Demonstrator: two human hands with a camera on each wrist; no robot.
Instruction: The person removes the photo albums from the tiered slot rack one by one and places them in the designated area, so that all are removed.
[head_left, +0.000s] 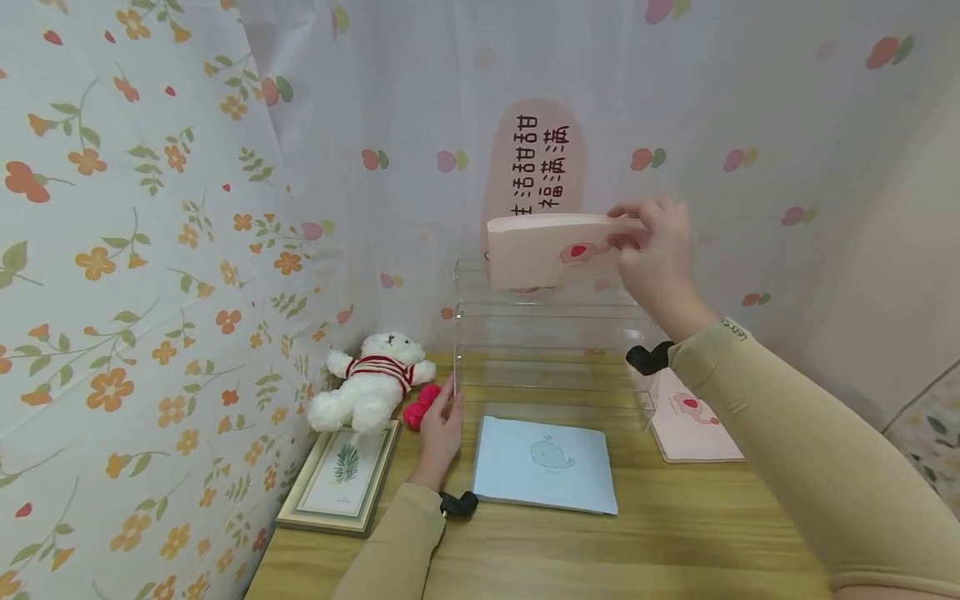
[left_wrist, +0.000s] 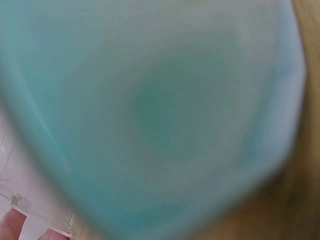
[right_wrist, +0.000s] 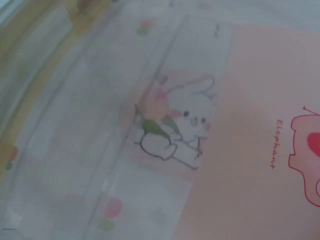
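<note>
Up at the right, my right hand (head_left: 660, 250) pinches one end of a pale pink elephant notebook (head_left: 532, 254) between thumb and fingers. The notebook is held above a clear acrylic rack (head_left: 555, 367) with several tiers. In the right wrist view, the notebook's pink cover (right_wrist: 250, 150) shows the word "Elephant"; the hand itself is outside that view. My left hand (head_left: 441, 433) holds the rack's left side panel low down. Its fingertips (left_wrist: 10, 225) show in the left wrist view, where a blurred blue surface (left_wrist: 165, 125) covers most of the picture.
A light blue whale notebook (head_left: 546, 465) lies in front of the rack. Another pink elephant notebook (head_left: 697, 421) lies at its right. On the left are a white teddy bear (head_left: 372, 379), a red yarn-like object (head_left: 422, 406) and a framed plant picture (head_left: 345, 475). Patterned curtain (head_left: 420, 100) stands behind.
</note>
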